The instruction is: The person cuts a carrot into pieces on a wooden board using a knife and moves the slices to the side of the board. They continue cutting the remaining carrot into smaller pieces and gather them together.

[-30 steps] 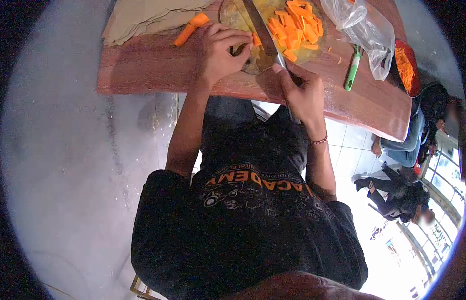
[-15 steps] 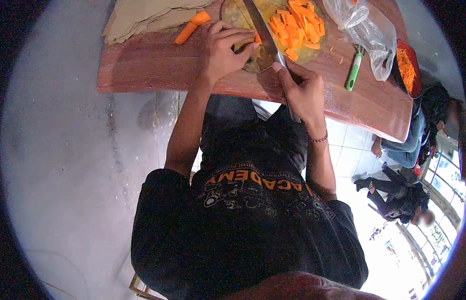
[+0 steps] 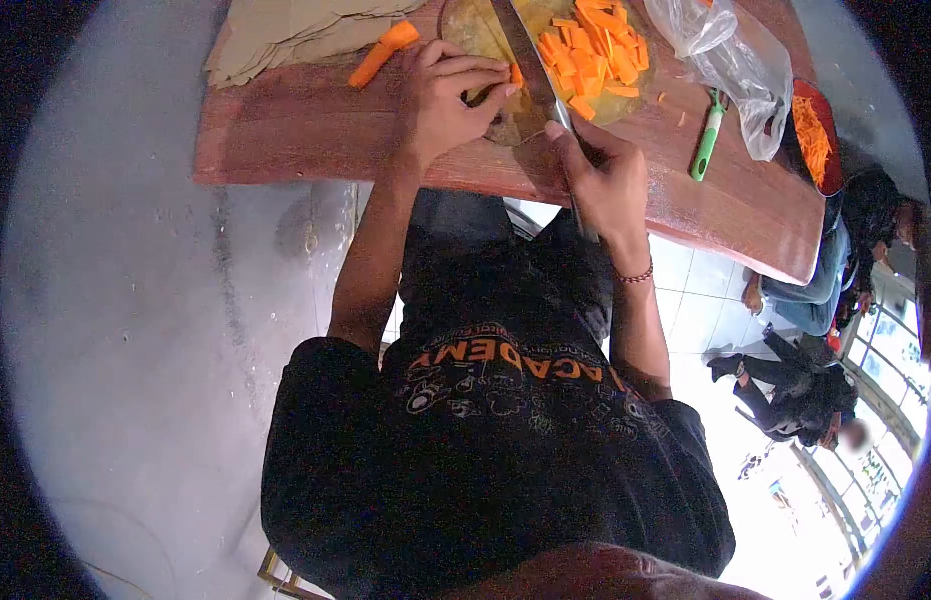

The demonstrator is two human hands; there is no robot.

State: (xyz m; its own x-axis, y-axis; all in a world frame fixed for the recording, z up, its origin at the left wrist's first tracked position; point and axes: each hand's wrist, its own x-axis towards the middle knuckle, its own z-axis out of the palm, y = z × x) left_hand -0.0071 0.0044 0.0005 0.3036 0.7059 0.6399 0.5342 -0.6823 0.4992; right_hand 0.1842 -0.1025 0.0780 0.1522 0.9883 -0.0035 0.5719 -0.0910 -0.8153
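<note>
The reddish-brown tabletop [image 3: 286, 140] spanned the upper part of the frame, and the round cutting board [image 3: 461, 28] sat on it near the top edge, right of centre. Across the board slanted a long knife [image 3: 529, 58], its blade running from the top edge of the frame down and rightward to the right hand [image 3: 608, 185]. That hand was closed around the handle, the thumb laid along the blade's lower end. The left hand [image 3: 448, 105] lay on the other side of the blade, fingers bent and narrowed toward the thumb. Right of the blade, in the upper right of the frame, was a pile of cut carrot [image 3: 598, 55]; left of the left hand lay two larger carrot pieces [image 3: 384, 56]. Smallest of all, a small carrot piece [image 3: 517, 75] was pinched at the left fingertips, just left of the blade, its long axis roughly up and down the frame, close to the blade's own line. The left hand was the nearer; whether blade and carrot touched could not be told.
</note>
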